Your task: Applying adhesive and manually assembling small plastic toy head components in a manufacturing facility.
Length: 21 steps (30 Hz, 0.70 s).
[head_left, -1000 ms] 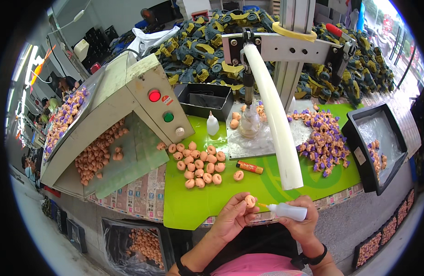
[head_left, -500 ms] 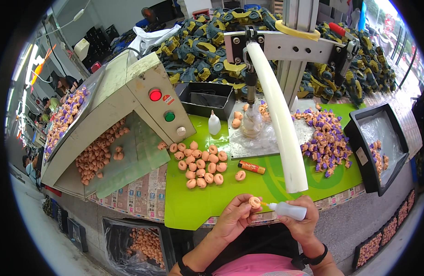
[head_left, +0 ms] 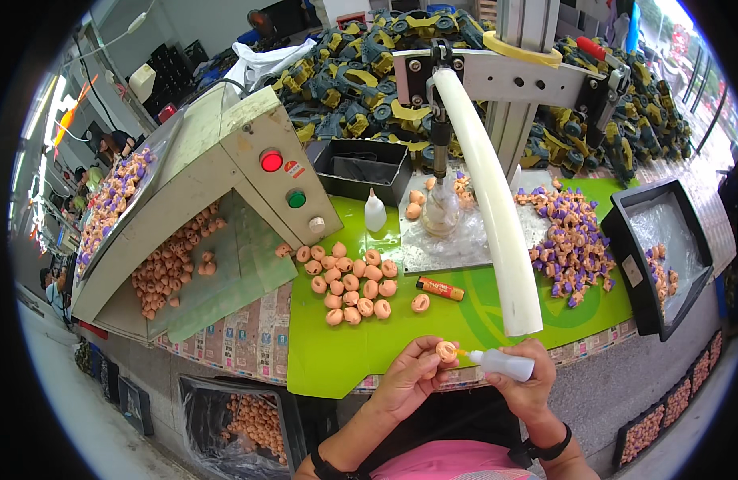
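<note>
Between the fingers of my left hand (head_left: 409, 374) is a small hollow peach-coloured plastic head part (head_left: 446, 351), its opening turned up and toward the right. My right hand (head_left: 529, 382) grips a white squeeze bottle (head_left: 505, 365) lying nearly level, its thin yellowish nozzle pointing left at the part. The tip reaches the part's rim; whether it touches I cannot tell. Both hands are over the front edge of the green mat (head_left: 329, 360). Beyond them lies a group of similar peach parts (head_left: 350, 284), with a single one (head_left: 420, 303) beside an orange-and-black tube (head_left: 440, 289).
At the left stands a beige machine (head_left: 249, 152) with peach parts under its arch. A press with a white curved handle (head_left: 497, 216) rises ahead. Purple-and-peach pieces (head_left: 573, 248) lie right of it, beside a black tray (head_left: 665, 312). Another white bottle (head_left: 375, 213) stands upright near the press plate.
Hardly anything differs. The view has shifted slightly, and both hands keep the head part and bottle nozzle together in about the same place.
</note>
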Available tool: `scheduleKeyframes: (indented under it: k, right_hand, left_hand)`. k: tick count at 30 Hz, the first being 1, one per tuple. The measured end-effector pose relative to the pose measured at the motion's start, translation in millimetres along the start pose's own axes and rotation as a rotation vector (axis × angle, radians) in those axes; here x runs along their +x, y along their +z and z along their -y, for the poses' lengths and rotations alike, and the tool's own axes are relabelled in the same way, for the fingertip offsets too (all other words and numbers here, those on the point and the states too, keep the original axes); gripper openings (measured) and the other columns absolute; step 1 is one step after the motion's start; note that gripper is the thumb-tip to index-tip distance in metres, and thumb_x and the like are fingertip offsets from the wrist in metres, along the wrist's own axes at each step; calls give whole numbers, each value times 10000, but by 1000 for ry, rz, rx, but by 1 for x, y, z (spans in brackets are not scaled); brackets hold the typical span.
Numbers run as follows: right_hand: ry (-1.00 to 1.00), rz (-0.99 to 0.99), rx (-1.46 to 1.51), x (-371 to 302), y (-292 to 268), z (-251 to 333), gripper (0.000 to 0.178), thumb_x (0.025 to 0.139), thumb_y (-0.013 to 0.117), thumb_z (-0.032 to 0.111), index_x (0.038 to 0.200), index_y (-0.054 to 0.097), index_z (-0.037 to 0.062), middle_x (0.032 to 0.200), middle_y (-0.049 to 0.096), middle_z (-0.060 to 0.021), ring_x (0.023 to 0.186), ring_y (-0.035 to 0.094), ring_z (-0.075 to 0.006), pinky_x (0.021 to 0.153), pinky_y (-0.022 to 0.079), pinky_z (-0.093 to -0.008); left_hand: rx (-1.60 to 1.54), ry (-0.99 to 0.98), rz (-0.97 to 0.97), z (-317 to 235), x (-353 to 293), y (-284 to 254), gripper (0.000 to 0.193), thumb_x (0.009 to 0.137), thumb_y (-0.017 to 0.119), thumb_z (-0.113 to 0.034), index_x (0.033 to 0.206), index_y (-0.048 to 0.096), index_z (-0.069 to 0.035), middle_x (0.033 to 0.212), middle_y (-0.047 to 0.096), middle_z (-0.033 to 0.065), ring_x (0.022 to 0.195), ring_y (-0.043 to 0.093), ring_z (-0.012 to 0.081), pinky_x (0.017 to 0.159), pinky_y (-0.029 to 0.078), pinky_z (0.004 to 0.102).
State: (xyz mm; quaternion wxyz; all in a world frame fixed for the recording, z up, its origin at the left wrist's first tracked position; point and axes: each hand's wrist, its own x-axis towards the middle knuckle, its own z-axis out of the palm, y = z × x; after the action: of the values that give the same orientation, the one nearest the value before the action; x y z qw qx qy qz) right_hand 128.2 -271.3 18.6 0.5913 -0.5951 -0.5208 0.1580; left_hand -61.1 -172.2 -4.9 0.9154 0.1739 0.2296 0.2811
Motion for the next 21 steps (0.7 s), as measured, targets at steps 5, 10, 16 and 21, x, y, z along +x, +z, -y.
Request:
scheduleKeyframes:
  k: [5,10,16,21]
  right_hand:
    - [-4,7,-38,-1,-4,0,422,681,868,181,995,617,53,818,625,-86,688,587,-197,624,460,-307]
    - [-23,19,-68,-2,-9,3,424,676,871,191,990,618,58,794,623,-90,671,587,-211,618,460,-317]
    - [-33,31,-100,-4,-10,7,425,672,873,189,990,620,62,801,634,-81,674,594,-218,625,463,-325]
    - [-24,2,-77,-5,-9,4,438,669,876,204,1001,626,67,840,658,-87,699,603,-218,642,465,-323]
  left_hand:
    - [-45,3,53,2,1,-6,241,952,553,-63,1192,536,-80,1248,583,118,1058,622,172,825,540,264]
    - [-24,13,20,1,1,-4,252,941,566,-50,1190,541,-83,1251,585,116,1060,620,172,829,535,261]
    - [-13,17,13,0,1,-3,258,931,576,-38,1183,540,-81,1266,577,119,1069,618,174,836,534,260]
    - [-13,12,17,0,1,-3,264,927,582,-33,1183,539,-81,1266,576,119,1072,618,174,839,534,261]
